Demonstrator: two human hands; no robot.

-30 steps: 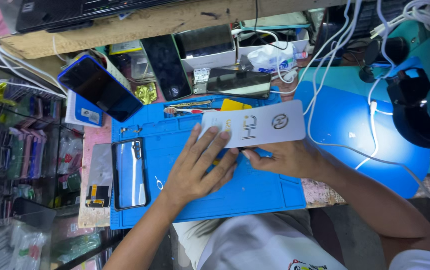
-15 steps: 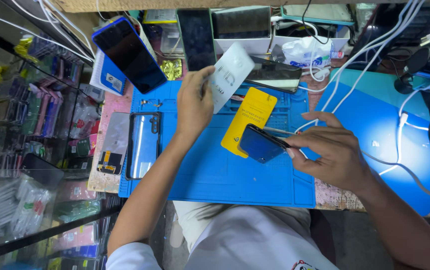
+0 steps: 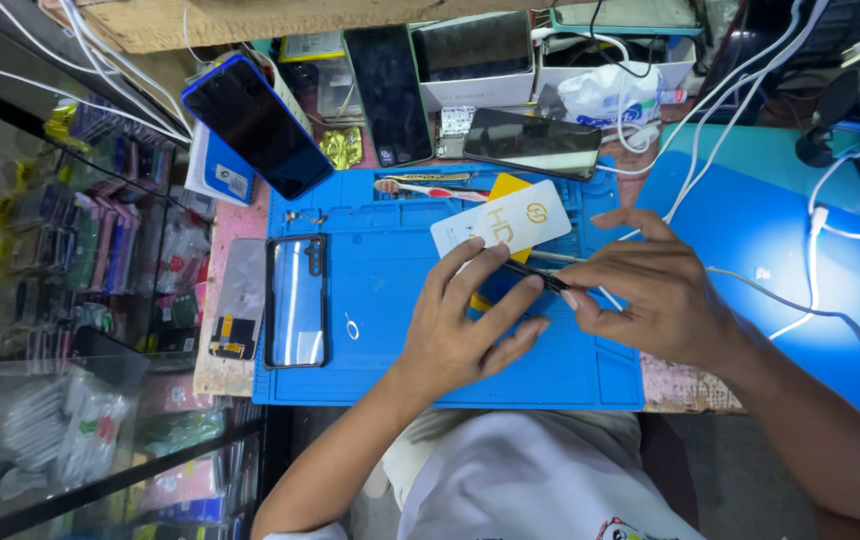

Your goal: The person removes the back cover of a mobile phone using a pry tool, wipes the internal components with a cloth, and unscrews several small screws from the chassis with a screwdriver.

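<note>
A dark phone lies tilted on the blue work mat, partly over a yellow packet. My left hand grips the phone from the left, fingers spread over its face. My right hand pinches the phone's right edge with thumb and forefinger. A white card packet lies on the mat just above both hands. Most of the phone is hidden under my fingers.
A clear case with a black rim lies on the mat's left, a flat screen part beside it. Phones, a white box and small tools line the back. White cables cross a second blue mat.
My left hand let go of the white packet, which now lies on the mat, and came down onto the phone. The right hand drew the phone closer to the left hand.
</note>
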